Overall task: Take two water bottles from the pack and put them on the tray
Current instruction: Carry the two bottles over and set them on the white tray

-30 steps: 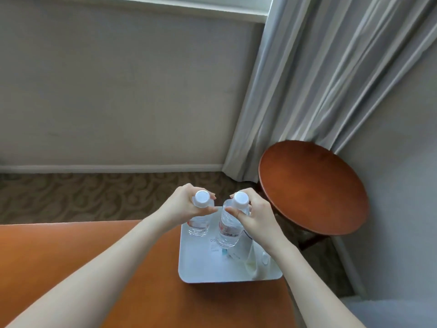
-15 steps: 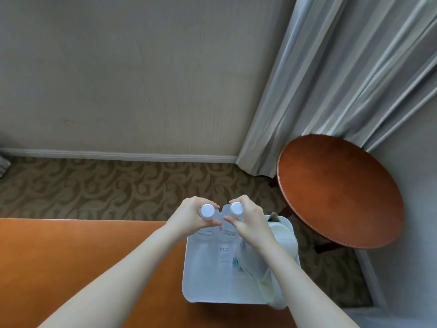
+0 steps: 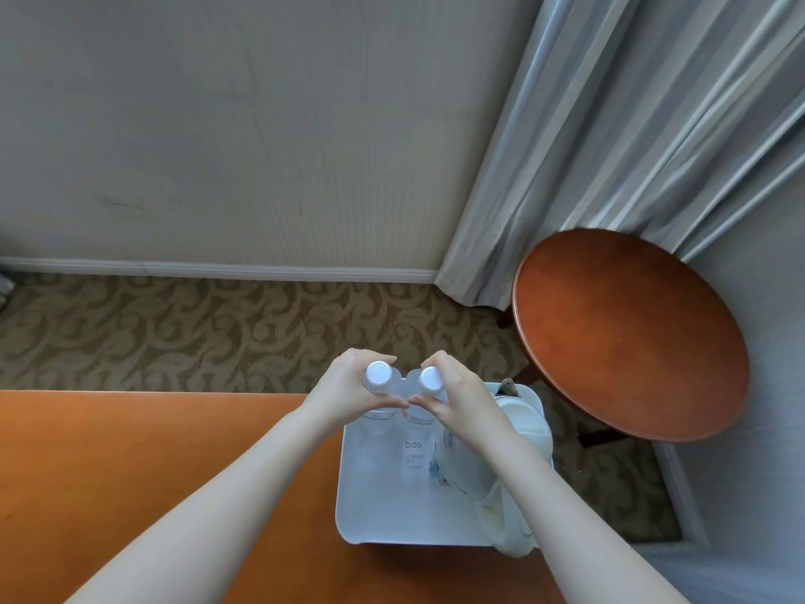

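Observation:
Two clear water bottles with white caps stand upright side by side at the far end of a white tray (image 3: pixel 370 512). My left hand (image 3: pixel 348 392) grips the neck of the left bottle (image 3: pixel 378 376). My right hand (image 3: pixel 457 401) grips the neck of the right bottle (image 3: pixel 431 379). The bottles' bodies are mostly hidden by my hands and seen from above. The pack is not in view.
The tray sits at the far right corner of an orange wooden table (image 3: pixel 130 451). A white kettle (image 3: pixel 518 420) lies on the tray's right side under my right forearm. A round brown side table (image 3: pixel 631 333) and grey curtains (image 3: pixel 610 124) stand to the right, patterned carpet beyond.
The view has tilted down, so I see the bottles from above. Both bottles have come lower and closer together at the tray's far end. My hands still hold them.

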